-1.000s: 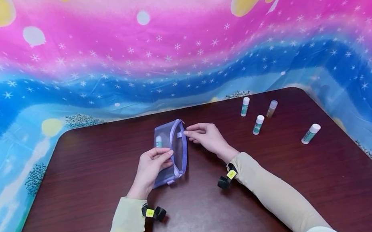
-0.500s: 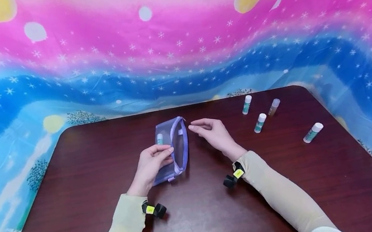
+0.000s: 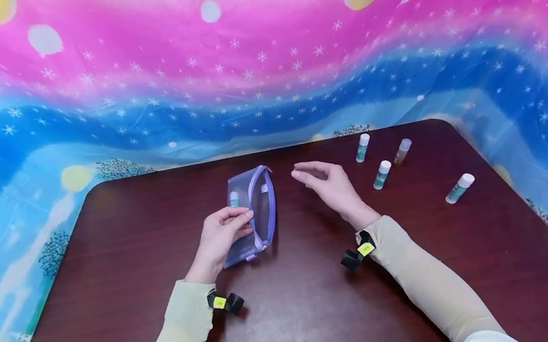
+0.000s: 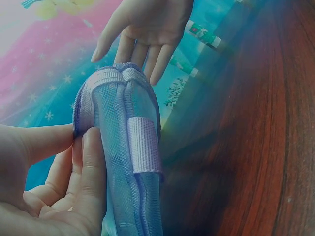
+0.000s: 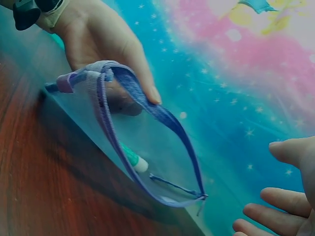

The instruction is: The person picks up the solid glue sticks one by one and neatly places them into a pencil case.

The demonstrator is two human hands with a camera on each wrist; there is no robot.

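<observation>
My left hand pinches the near side of a purple mesh zipper pouch between thumb and fingers. Its zipper is undone and the mouth gapes to the right. Inside lies one glue stick with a white cap and green label, visible through the opening in the right wrist view. To the right of the pouch, apart from it, my right hand hovers with relaxed fingers and holds nothing. Beyond it stand a white-capped glue stick and another one.
A brownish stick with a translucent cap stands behind the glue sticks. Farther right, another glue stick is on the dark wooden table. A colourful patterned cloth hangs around the table's far and side edges.
My right hand has left the pouch's rim and moved right, its fingers spreading a little. The left hand keeps its pinch on the pouch, which stays in place.
</observation>
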